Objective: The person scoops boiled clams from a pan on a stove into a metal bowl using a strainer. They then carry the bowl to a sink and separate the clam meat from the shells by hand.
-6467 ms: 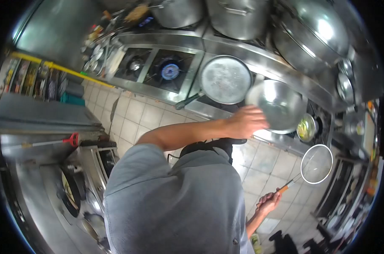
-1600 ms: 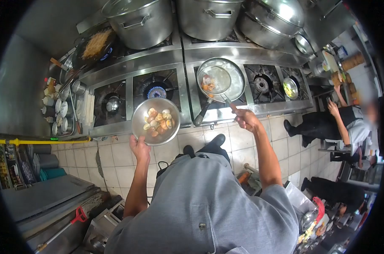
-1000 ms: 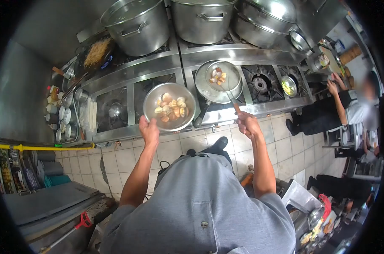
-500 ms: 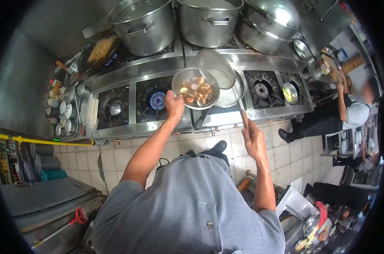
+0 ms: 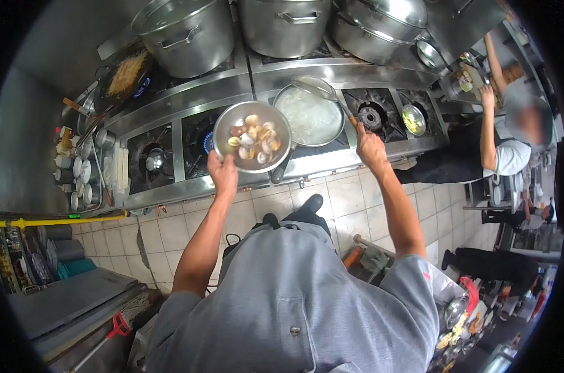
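My left hand (image 5: 223,173) grips the near-left rim of a steel bowl (image 5: 232,112). Several clams (image 5: 256,138) in their shells lie inside it. In my right hand (image 5: 370,147) is the wooden handle of a wire strainer (image 5: 314,87), my fingers closed round it. The strainer's mesh is over the far edge of a pan (image 5: 341,127) of cloudy, bubbling liquid. Just left of this pan, the bowl is held above the stove front. A dark pan handle (image 5: 279,170) sticks out toward me beneath the bowl's right side.
Large steel pots (image 5: 285,37) line the back. A lit burner (image 5: 207,142) is partly behind the bowl. At back left, a wok (image 5: 128,78) holds brown food. A small pan (image 5: 413,119) sits at right, near a co-worker's sleeve (image 5: 508,155). Cups and utensils crowd a tray (image 5: 86,180) at left.
The bowl of clams has moved left, away from the pan. The strainer has moved from above the bowl to the pan's far right edge, uncovering the liquid.
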`<state>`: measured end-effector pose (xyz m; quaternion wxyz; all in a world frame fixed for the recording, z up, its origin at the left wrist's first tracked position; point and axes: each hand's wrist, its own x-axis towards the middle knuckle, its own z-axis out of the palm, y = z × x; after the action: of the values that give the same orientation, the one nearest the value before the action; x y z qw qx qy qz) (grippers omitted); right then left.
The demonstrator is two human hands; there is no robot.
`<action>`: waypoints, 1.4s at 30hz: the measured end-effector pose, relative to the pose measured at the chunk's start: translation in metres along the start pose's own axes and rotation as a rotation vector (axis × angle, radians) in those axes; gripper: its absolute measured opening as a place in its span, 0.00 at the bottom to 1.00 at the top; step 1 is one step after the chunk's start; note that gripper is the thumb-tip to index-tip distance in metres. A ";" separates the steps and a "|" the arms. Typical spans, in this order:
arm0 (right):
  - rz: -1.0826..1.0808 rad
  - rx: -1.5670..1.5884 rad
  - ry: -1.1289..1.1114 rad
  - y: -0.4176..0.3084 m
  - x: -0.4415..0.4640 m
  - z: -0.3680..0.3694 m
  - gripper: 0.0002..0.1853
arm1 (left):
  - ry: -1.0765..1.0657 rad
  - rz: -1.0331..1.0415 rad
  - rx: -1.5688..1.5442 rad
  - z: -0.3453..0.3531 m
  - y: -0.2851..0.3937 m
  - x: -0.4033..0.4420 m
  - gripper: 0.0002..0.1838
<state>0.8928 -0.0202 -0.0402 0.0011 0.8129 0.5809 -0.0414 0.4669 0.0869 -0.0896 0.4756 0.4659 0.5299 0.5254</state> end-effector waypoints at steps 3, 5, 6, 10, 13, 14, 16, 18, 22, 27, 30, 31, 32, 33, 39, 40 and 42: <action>-0.011 -0.130 -0.147 0.010 0.008 -0.036 0.22 | 0.070 0.067 -0.108 -0.023 0.007 -0.016 0.08; -0.088 -0.126 -0.138 0.045 0.016 -0.025 0.20 | 0.086 0.054 -0.097 -0.045 -0.002 -0.024 0.08; -0.096 -0.130 -0.142 0.058 0.019 -0.027 0.20 | 0.100 0.049 -0.086 -0.058 -0.005 -0.029 0.07; -0.105 0.304 -0.364 0.047 0.016 -0.060 0.16 | 0.133 -0.114 0.031 -0.100 -0.015 -0.046 0.05; 0.235 0.624 -0.702 -0.002 0.003 -0.086 0.13 | 0.198 -0.083 -0.029 -0.120 -0.038 -0.056 0.07; 0.244 0.698 -0.709 -0.006 -0.001 -0.078 0.13 | 0.205 -0.081 -0.030 -0.124 -0.043 -0.061 0.07; 0.291 0.867 -0.705 -0.021 -0.009 -0.056 0.14 | 0.241 -0.071 -0.031 -0.132 -0.049 -0.068 0.06; 0.357 1.079 -0.683 -0.030 -0.017 -0.026 0.13 | 0.258 -0.045 -0.052 -0.136 -0.058 -0.073 0.06; 0.437 1.452 -0.599 -0.059 -0.038 0.014 0.12 | 0.232 -0.098 -0.025 -0.138 -0.049 -0.082 0.06; 0.461 1.740 -0.502 -0.078 -0.059 0.033 0.10 | 0.191 -0.175 -0.074 -0.123 -0.020 -0.081 0.07; 0.446 1.726 -0.440 -0.076 -0.068 0.026 0.09 | 0.170 -0.229 -0.119 -0.114 -0.024 -0.068 0.10; 0.441 1.705 -0.409 -0.074 -0.072 0.023 0.09 | 0.151 -0.206 -0.132 -0.109 -0.023 -0.062 0.11; 0.460 1.651 -0.403 -0.069 -0.073 0.020 0.12 | 0.146 -0.209 -0.135 -0.099 -0.024 -0.057 0.11; 0.460 1.647 -0.404 -0.065 -0.077 0.013 0.12 | 0.173 -0.171 -0.160 -0.080 -0.017 -0.052 0.10; 0.338 1.422 -0.329 -0.090 -0.122 -0.086 0.21 | 0.109 -0.154 -0.116 -0.019 -0.021 -0.018 0.08; 0.311 1.358 -0.305 -0.095 -0.130 -0.091 0.21 | 0.073 -0.115 -0.081 -0.010 -0.025 -0.013 0.07; 0.224 1.186 -0.279 -0.100 -0.145 -0.099 0.22 | 0.051 -0.042 0.041 0.006 -0.035 0.000 0.06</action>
<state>0.7583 -0.1201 0.0728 -0.3706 0.7180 0.3645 -0.4629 0.4727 0.0867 -0.1250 0.4632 0.4507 0.5621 0.5161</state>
